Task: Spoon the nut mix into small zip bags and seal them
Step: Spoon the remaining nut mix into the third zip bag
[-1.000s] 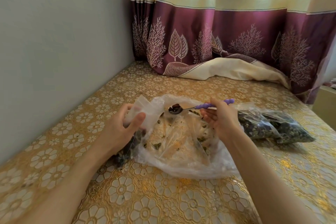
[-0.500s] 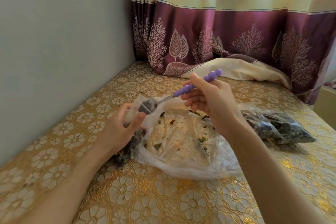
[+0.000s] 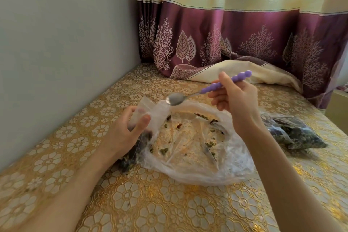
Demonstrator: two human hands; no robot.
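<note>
Both forearms reach in from the near edge, bare to the wrist. The left hand (image 3: 126,133) sits at about nine o'clock from centre, back of the hand up, thumb and fingers curled to pinch a small zip bag (image 3: 148,108). The right hand (image 3: 235,100), up at two o'clock, is raised higher, fingers loosely bent, thumb pinching a spoon (image 3: 207,90) by its handle.

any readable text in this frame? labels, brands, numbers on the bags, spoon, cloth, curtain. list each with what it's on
None readable.
Small zip bag held by the left hand: clear, no print visible.
Spoon in the right hand: plain purple handle, no marking.
Large plastic bag and filled bags: no labels visible.
Tablecloth and curtain: floral, leaf and tree patterns only.
</note>
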